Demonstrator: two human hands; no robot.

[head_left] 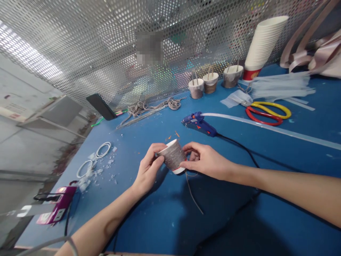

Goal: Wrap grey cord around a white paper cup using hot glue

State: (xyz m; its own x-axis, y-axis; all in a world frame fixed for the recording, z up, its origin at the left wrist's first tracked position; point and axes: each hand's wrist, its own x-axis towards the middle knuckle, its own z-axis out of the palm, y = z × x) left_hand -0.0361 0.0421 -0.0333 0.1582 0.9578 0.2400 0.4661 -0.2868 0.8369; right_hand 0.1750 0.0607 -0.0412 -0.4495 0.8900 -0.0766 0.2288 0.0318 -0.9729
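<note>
L hand (pixel 149 167) pinches the rim of the cup (pixel 173 155), tilted over the near-middle of the table (pixel 157 206); R hand (pixel 204 160) grips its base end w/ thumb & fingers, cord (pixel 192 195) trailing below. Glue gun (pixel 200 124) lies just beyond, slightly right, w/ scissors (pixel 266 113) far right & rings (pixel 103 150) off left.

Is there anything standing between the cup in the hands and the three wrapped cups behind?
Yes: the blue glue gun lies on the table between the held cup and the wrapped cups. The left hand and right hand both touch the held cup.
</note>
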